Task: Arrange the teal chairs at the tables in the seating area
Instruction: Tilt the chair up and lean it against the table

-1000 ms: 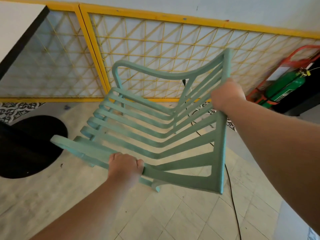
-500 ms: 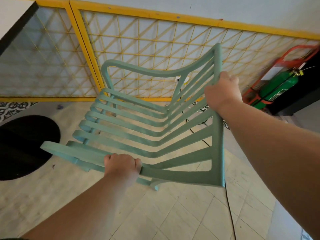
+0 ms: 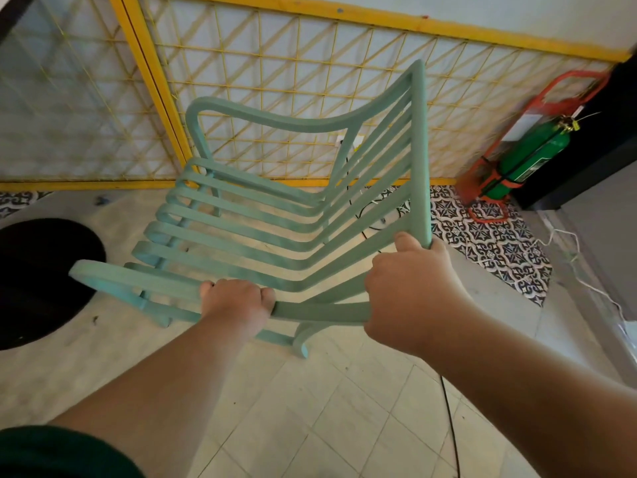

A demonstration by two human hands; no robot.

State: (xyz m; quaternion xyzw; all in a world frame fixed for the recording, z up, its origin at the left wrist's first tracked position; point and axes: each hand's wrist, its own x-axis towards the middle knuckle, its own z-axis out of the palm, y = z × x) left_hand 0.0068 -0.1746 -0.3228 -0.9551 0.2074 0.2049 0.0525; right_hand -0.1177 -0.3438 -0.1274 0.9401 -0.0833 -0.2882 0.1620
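A teal slatted chair [image 3: 262, 215] fills the middle of the view, its back to the right and its seat slats running leftward. My left hand [image 3: 238, 307] is closed around the chair's near side rail. My right hand [image 3: 410, 288] grips the near lower corner of the backrest, where the back's edge meets that rail. The chair's legs are mostly hidden under the seat; one curved foot [image 3: 301, 341] shows just above the floor tiles, and I cannot tell whether it touches them.
A yellow-framed lattice panel [image 3: 144, 81] stands right behind the chair. A round black table base [image 3: 38, 277] lies on the floor at left. A green cylinder in a red stand [image 3: 527, 157] leans at the right, beside a dark cabinet. A black cable [image 3: 451, 426] crosses the tiles.
My right hand has slid down the backrest's edge from near its top to the lower corner. The chair sits lower and more to the right in view; the left hand keeps its grip.
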